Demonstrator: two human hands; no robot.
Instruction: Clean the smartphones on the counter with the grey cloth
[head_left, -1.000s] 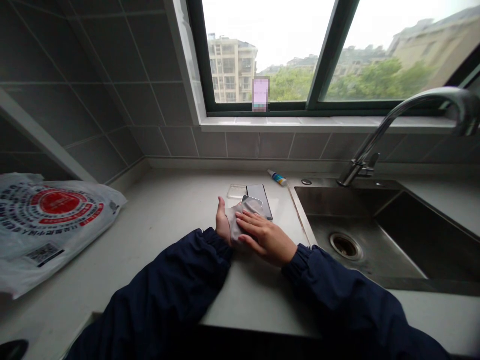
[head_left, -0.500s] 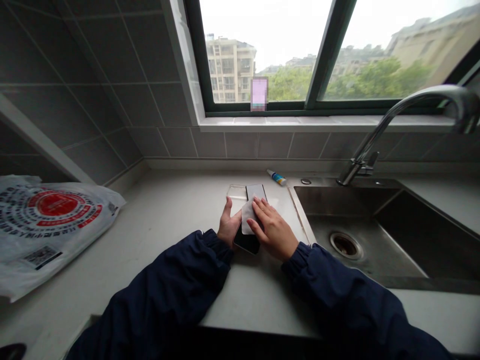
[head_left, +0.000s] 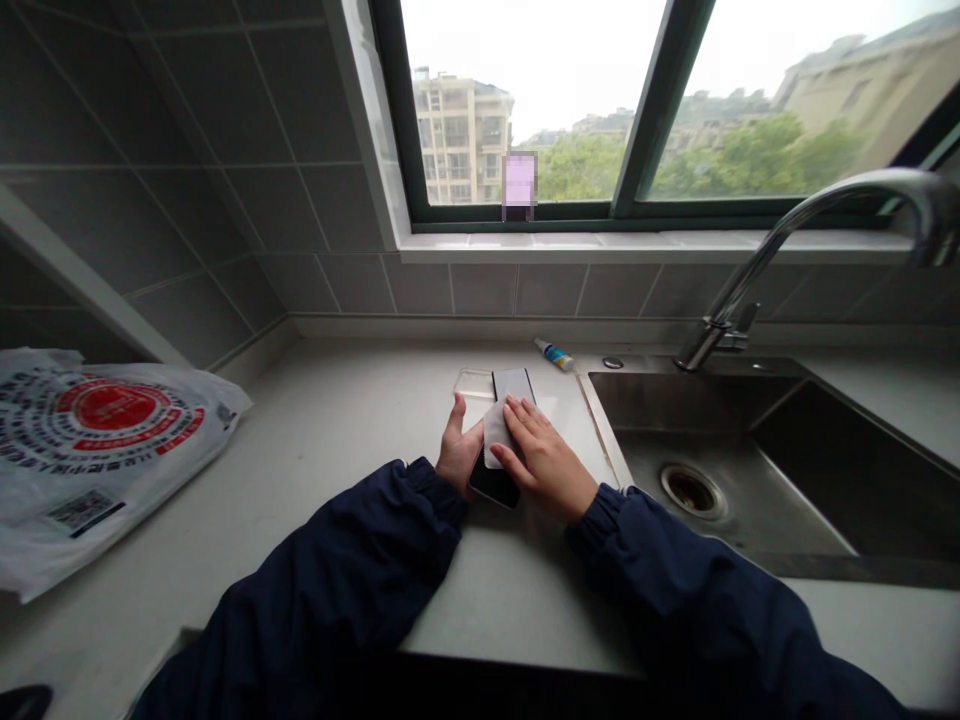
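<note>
My left hand [head_left: 457,455] supports a dark smartphone [head_left: 495,486] at its left side, thumb raised and the other fingers mostly hidden beneath it. Over the phone's upper part lies a white wipe [head_left: 493,437]. My right hand [head_left: 546,458] presses this wipe against the phone, its fingers stretched flat and close together, the thumb lower down. Just beyond the hands, a flat grey rectangle with a dark edge [head_left: 511,381] rests on the counter; I cannot tell what it is. Beside it on the left is a clear phone case [head_left: 472,382].
A small white-and-blue tube [head_left: 555,355] lies near the back of the white counter [head_left: 360,420]. On the right is a steel sink [head_left: 765,530] with a curved tap [head_left: 750,262]. A printed plastic bag [head_left: 112,440] sits on the left. Behind stands a window [head_left: 630,120].
Almost nothing differs. Both hands, the phone and the wipe keep nearly the same place, with only a tiny shift of the right hand over the phone.
</note>
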